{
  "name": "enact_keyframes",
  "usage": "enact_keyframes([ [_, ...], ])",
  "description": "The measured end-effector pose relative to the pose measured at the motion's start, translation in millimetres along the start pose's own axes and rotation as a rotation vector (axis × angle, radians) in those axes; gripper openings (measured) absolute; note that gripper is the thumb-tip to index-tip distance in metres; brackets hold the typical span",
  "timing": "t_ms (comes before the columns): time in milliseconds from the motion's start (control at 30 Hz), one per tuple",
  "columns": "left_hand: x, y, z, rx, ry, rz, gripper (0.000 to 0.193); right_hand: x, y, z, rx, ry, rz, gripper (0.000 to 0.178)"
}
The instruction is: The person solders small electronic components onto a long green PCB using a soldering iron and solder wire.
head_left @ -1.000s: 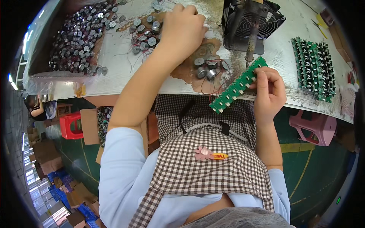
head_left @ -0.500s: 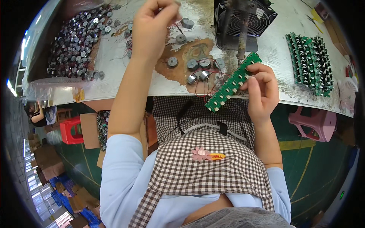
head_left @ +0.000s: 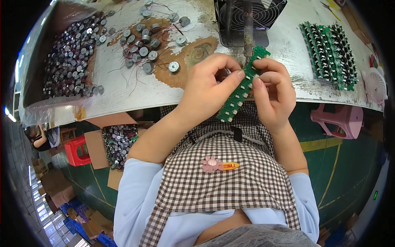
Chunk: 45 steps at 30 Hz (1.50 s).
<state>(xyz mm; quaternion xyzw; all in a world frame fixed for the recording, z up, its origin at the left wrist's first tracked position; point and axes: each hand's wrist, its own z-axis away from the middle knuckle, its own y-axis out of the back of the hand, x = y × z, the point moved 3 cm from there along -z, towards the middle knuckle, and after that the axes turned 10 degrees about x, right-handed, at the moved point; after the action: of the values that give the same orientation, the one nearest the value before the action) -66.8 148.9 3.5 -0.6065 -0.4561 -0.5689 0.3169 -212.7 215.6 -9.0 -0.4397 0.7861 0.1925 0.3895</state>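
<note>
A green circuit board strip (head_left: 235,100) with rows of small white connectors slants over the table's front edge, its top near the upright metal rod. My right hand (head_left: 276,92) grips its upper right side between thumb and fingers. At the board's left edge is my left hand (head_left: 212,84), thumb and fingers pinched together; what they hold is hidden. Beyond my left hand lie several small round motors (head_left: 143,51) with thin red and dark wires, and a lone motor (head_left: 174,66) sits nearer to it.
A black fan (head_left: 251,18) stands behind the metal rod (head_left: 248,31). At the right are stacked green boards (head_left: 329,55) and a small white fan (head_left: 374,85). A plastic-lined box (head_left: 68,61) of motors is at the left; below stand an open carton (head_left: 119,144) and a pink stool (head_left: 339,119).
My left hand has come down and right from the far motors to the board's left edge. The board and my right hand have shifted slightly left in view.
</note>
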Motion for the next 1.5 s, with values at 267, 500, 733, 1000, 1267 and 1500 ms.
enact_keyframes([
  [267,3.4,-5.4,-4.0,0.075,0.161,0.115,0.010,-8.5,-0.1,-9.7,-0.095,0.116,0.179,0.010],
  [500,9.2,-4.8,-7.9,0.058,0.154,0.094,0.009,-11.2,-1.3,-16.8,-0.097,0.145,0.195,0.010],
  [733,1.7,-6.1,-4.3,0.083,0.085,0.115,0.008,-7.7,-0.7,-3.4,-0.017,-0.030,0.009,0.008],
  [1000,2.3,-1.1,-14.4,-0.074,0.154,0.059,0.010,-6.7,-1.3,-6.8,-0.036,-0.035,0.070,0.008],
  [1267,3.6,-3.5,-15.7,0.028,0.078,0.070,0.010,-5.6,-3.3,-10.0,-0.039,0.040,0.094,0.010],
  [1500,5.9,-5.8,-9.5,-0.080,0.152,-0.046,0.008,-13.9,-1.1,-1.3,-0.007,0.238,0.236,0.014],
])
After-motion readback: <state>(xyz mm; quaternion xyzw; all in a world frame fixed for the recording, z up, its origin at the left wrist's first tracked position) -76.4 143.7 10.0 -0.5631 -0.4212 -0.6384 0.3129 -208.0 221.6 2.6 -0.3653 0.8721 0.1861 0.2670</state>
